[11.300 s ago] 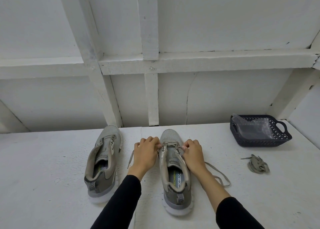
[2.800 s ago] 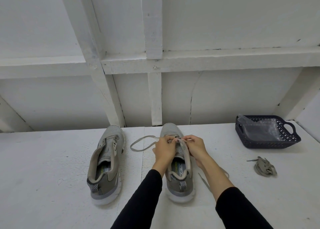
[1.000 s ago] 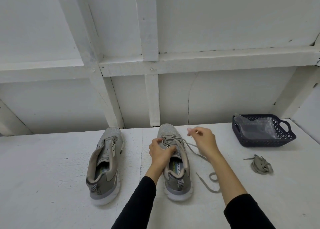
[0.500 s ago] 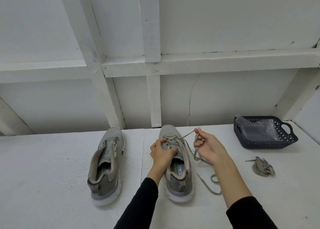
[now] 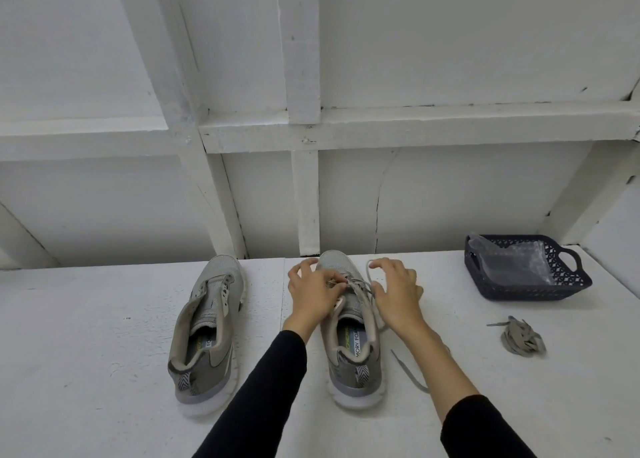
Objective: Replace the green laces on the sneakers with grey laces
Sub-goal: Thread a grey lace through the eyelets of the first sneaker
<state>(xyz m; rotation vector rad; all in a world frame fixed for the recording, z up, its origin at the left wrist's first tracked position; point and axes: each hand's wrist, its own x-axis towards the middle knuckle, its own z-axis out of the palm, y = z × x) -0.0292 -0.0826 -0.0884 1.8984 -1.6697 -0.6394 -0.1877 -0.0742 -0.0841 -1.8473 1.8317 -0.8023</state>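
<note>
Two grey sneakers stand toes-away on the white table. The left sneaker (image 5: pixel 207 329) has bare eyelets. The right sneaker (image 5: pixel 351 357) carries a grey lace (image 5: pixel 362 286) threaded across its upper eyelets. My left hand (image 5: pixel 310 293) pinches the lace at the crossings on the tongue. My right hand (image 5: pixel 396 291) hovers palm-down beside the shoe, fingers curved, with a loop of the lace raised at its index fingertip. The lace's loose end (image 5: pixel 408 371) trails on the table by my right forearm. A bundle of laces (image 5: pixel 523 336) lies to the right.
A dark blue plastic basket (image 5: pixel 575 277) holding a clear plastic bag stands at the back right. A white panelled wall with beams rises right behind the shoes.
My right hand has dropped from holding the lace up beside the toe to lying low over it. My left hand moved forward onto the lace crossings.
</note>
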